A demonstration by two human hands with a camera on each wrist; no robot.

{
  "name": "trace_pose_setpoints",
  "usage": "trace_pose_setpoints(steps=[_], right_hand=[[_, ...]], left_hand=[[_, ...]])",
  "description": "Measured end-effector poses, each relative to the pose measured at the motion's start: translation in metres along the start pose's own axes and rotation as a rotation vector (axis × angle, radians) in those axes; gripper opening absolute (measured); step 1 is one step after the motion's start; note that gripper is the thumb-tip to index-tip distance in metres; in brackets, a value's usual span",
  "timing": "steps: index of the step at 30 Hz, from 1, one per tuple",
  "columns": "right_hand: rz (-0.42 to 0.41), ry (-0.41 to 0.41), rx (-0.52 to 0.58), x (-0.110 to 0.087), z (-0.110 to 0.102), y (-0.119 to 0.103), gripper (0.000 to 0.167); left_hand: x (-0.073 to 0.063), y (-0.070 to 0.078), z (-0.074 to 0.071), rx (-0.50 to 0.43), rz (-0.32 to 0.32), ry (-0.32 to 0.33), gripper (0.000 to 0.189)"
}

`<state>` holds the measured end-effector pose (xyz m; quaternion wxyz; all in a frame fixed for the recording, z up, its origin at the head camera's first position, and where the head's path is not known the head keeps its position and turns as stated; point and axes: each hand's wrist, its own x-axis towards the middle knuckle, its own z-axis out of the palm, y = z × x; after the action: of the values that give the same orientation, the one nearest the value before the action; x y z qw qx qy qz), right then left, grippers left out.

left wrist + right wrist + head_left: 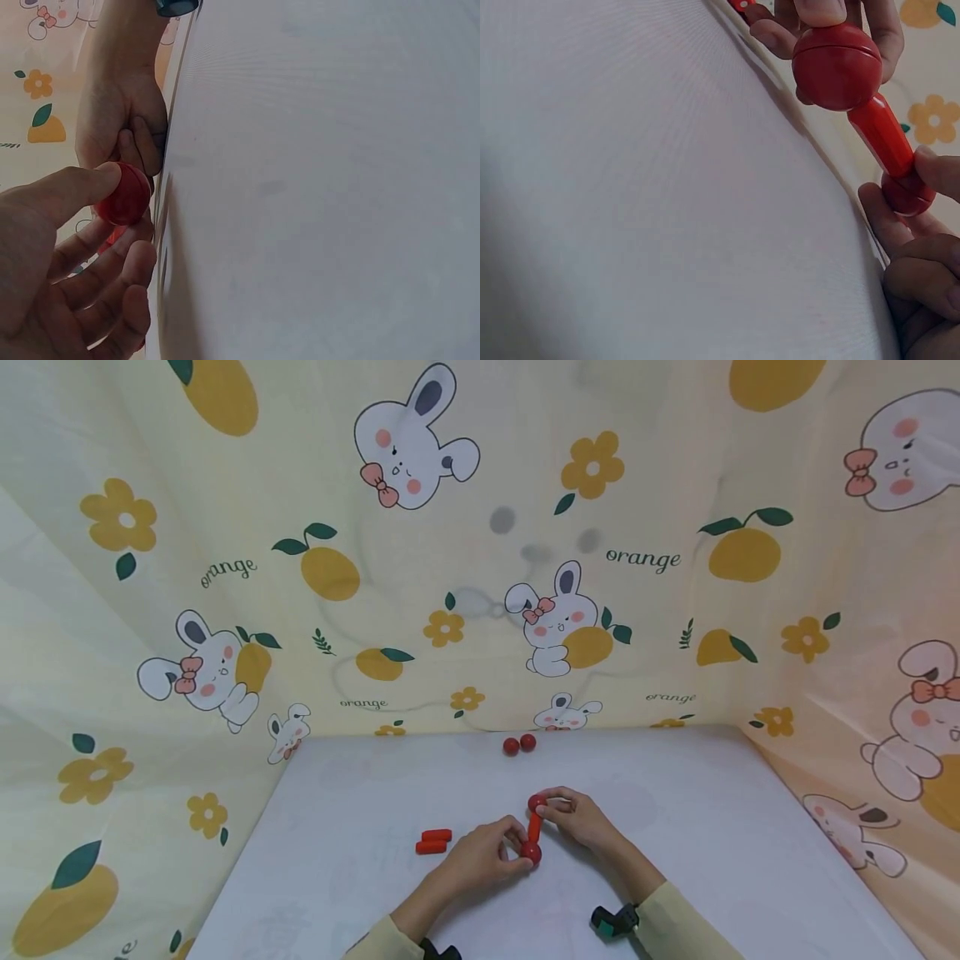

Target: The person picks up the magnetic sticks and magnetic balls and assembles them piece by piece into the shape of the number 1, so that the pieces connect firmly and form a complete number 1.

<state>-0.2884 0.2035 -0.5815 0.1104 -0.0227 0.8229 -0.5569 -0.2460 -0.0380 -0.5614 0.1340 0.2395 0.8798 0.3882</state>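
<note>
A red ball point(531, 853) sits at the near end of an orange-red rod point(534, 828), and a second red ball point(536, 802) at its far end. With thumb and fingers my left hand point(480, 857) pinches the near ball, which shows large with a groove round it in the right wrist view. My right hand point(579, 817) grips the far ball between thumb and fingertips. In the left wrist view the near ball point(126, 196) hides most of the rod. The right wrist view has the rod point(883, 135) running straight between both balls.
Two loose red rods point(433, 842) lie side by side on the white table point(360, 793), left of my left hand. Two more red balls point(519, 745) rest near the table's back edge. A patterned curtain point(480, 568) stands behind and along both sides.
</note>
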Motion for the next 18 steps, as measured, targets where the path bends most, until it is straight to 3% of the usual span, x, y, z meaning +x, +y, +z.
trace_pose_setpoints(steps=[13,18], right_hand=[[-0.01,0.034,-0.028,0.002,-0.0001,0.0042,0.039],[-0.031,0.041,-0.016,-0.001,-0.0001,0.0016,0.041]], left_hand=[[-0.0025,-0.0024,-0.0047,-0.027,0.005,0.024,0.03],[-0.0025,-0.0031,-0.0061,-0.049,-0.02,0.039,0.031]])
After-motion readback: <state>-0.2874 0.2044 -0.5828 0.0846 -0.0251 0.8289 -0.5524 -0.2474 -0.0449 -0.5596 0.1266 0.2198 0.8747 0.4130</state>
